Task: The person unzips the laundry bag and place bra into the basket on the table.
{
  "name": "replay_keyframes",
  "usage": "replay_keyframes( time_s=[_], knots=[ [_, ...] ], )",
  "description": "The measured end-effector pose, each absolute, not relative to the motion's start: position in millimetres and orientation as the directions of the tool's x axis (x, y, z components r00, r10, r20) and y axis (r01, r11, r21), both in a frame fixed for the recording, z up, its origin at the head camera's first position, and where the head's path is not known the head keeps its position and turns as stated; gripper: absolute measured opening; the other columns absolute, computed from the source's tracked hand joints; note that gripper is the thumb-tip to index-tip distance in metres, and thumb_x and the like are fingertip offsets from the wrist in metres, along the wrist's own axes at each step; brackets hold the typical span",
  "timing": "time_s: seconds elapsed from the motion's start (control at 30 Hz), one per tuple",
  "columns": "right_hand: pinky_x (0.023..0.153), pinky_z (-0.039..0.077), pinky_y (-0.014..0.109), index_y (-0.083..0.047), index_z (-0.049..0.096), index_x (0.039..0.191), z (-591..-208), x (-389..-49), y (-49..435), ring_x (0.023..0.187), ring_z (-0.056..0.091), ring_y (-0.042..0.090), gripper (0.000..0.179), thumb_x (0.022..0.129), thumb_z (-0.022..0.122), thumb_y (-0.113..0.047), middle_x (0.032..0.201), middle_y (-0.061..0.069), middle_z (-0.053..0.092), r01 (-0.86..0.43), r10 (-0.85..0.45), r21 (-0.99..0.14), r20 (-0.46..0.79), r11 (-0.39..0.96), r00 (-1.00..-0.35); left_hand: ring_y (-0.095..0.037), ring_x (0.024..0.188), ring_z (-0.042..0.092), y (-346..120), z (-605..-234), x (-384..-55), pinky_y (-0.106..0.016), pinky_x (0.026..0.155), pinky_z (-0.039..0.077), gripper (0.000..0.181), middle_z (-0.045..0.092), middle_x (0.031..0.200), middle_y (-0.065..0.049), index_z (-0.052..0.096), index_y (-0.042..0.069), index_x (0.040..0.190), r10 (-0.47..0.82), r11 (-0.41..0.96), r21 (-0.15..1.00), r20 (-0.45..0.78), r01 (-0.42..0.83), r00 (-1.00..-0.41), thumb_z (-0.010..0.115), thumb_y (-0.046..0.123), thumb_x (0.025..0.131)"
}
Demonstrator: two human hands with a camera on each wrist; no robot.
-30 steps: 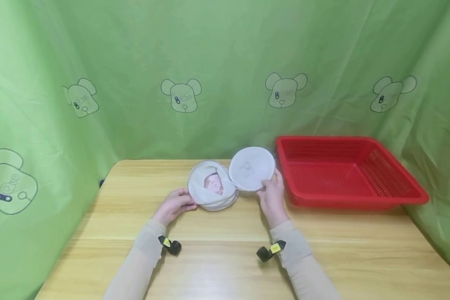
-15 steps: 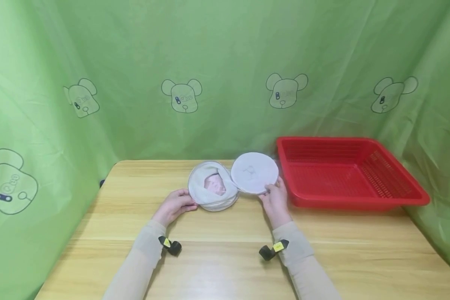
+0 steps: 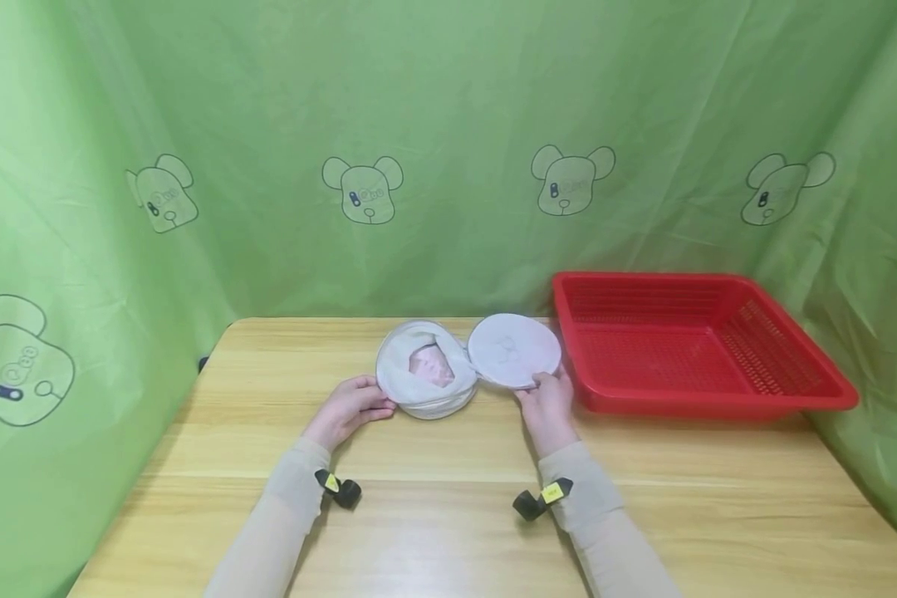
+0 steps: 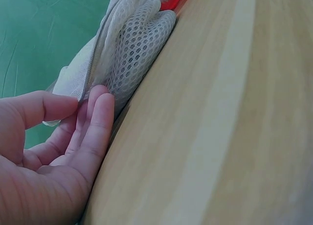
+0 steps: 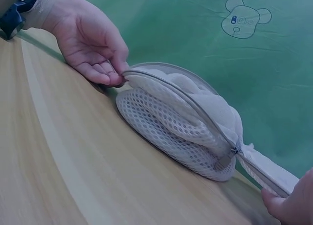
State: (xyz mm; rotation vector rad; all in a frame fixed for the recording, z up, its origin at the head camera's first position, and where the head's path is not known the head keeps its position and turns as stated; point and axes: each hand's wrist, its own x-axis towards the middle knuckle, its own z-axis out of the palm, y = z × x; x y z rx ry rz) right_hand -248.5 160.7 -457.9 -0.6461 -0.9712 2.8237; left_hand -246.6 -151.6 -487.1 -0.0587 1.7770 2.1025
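Observation:
A round white mesh laundry bag sits on the table with its zipped lid folded out to the right. Something pinkish shows through the bag's opening; its kind is unclear. At the bag's left edge, my left hand pinches the zipper rim between thumb and fingers, as the left wrist view also shows. My right hand grips the near right edge of the lid, thumb on top. In the right wrist view a zipper pull hangs beside the hinge, against the honeycomb mesh.
A red plastic basket stands at the back right, close by my right hand. The wooden table meets a green curtain with bear-head prints, which also rises at both sides.
My right hand has lowered the lid and drawn it slightly right, so it lies flatter beside the bag. The left hand and the bag body have hardly moved.

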Motion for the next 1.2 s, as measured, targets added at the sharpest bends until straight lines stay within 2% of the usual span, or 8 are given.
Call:
replay_keyframes(
  time_s=[0.17,0.5,0.73,0.93,1.07,1.2],
  knots=[
    [0.124,0.019,0.05,-0.027,0.0,0.157,-459.4,-247.5,158.1,0.152,0.012,0.023,0.072,0.097,0.019,0.008,0.166,0.002,0.002,0.017,0.232,-0.583,-0.349,-0.812,-0.908,-0.016,0.082,0.068,-151.4,-486.7,-246.9,-0.028,0.082,0.061,0.006,0.068,0.083,-0.005,0.055,0.002,0.097,0.273,-0.125,0.937,-0.285,-0.327,-0.919,0.054,-0.002,0.093],
    [0.126,0.014,0.046,-0.026,-0.007,0.156,-461.3,-247.1,159.6,0.153,0.006,0.019,0.068,0.101,0.019,0.003,0.166,0.001,-0.002,-0.011,0.222,-0.525,-0.34,-0.851,-0.914,-0.015,0.084,0.069,-153.5,-488.6,-247.6,-0.028,0.085,0.061,0.012,0.07,0.088,-0.007,0.057,-0.003,0.103,0.35,-0.061,0.949,-0.271,-0.31,-0.897,0.059,0.001,0.092],
    [0.125,0.018,0.046,-0.024,-0.006,0.157,-460.4,-244.3,150.0,0.152,0.012,0.024,0.067,0.102,0.025,0.001,0.166,0.007,0.003,-0.004,0.22,-0.547,-0.331,-0.837,-0.918,-0.015,0.083,0.069,-153.7,-486.0,-245.7,-0.028,0.084,0.061,0.007,0.071,0.088,-0.006,0.06,0.0,0.099,0.369,-0.07,0.951,-0.255,-0.301,-0.893,0.058,0.001,0.093],
    [0.124,0.018,0.051,-0.027,-0.012,0.155,-458.7,-238.9,137.0,0.151,0.017,0.029,0.073,0.1,0.027,0.002,0.164,0.013,0.007,0.037,0.178,-0.533,-0.347,-0.845,-0.921,-0.014,0.083,0.069,-153.6,-486.0,-245.6,-0.028,0.083,0.061,0.006,0.071,0.088,-0.006,0.06,0.0,0.098,0.367,-0.068,0.951,-0.256,-0.301,-0.894,0.057,0.0,0.093],
    [0.125,0.019,0.049,-0.017,-0.009,0.156,-456.1,-235.2,129.4,0.15,0.02,0.031,0.067,0.101,0.027,-0.002,0.163,0.016,0.011,0.103,0.118,-0.522,-0.374,-0.846,-0.92,-0.015,0.084,0.069,-153.8,-487.7,-246.6,-0.027,0.084,0.061,0.007,0.071,0.088,-0.006,0.059,-0.001,0.1,0.362,-0.065,0.95,-0.263,-0.306,-0.894,0.058,0.0,0.093],
    [0.126,0.016,0.042,-0.008,-0.004,0.156,-450.3,-231.7,122.7,0.151,0.015,0.028,0.065,0.101,0.029,-0.002,0.164,0.014,0.007,0.147,0.079,-0.496,-0.406,-0.856,-0.91,-0.015,0.084,0.069,-153.8,-489.0,-247.5,-0.027,0.084,0.061,0.01,0.07,0.088,-0.006,0.059,-0.003,0.101,0.357,-0.058,0.949,-0.269,-0.309,-0.895,0.059,0.0,0.092]
  ],
)
